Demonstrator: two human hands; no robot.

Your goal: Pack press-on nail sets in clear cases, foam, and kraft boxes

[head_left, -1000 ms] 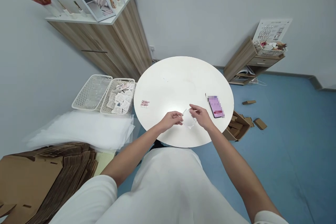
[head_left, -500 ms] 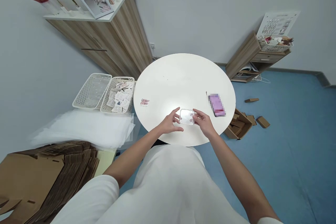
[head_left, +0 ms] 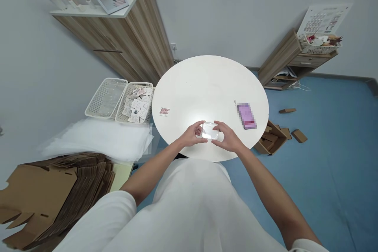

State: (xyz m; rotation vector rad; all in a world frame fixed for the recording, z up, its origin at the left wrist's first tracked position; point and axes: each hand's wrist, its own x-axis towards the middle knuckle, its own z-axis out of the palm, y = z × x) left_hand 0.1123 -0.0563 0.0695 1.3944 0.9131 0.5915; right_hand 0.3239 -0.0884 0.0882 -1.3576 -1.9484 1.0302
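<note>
A small clear plastic case (head_left: 210, 130) sits low over the near part of the round white table (head_left: 206, 86). My left hand (head_left: 193, 135) grips its left end and my right hand (head_left: 226, 137) grips its right end, thumbs on top. A small sheet with pink and red pieces (head_left: 164, 111) lies on the table to the left of my hands. A pink phone (head_left: 246, 115) lies to the right.
Two white mesh baskets (head_left: 106, 97) stand left of the table, one holding several small cards (head_left: 136, 104). Clear plastic sheets (head_left: 97, 139) and flat cardboard (head_left: 56, 189) lie nearer left. An open cardboard box (head_left: 270, 141) and scraps sit on the blue floor right. Wooden cabinets stand behind.
The clear case was held tilted between my fingertips; now it lies flat and both hands have closed in on its ends. The view has shifted slightly.
</note>
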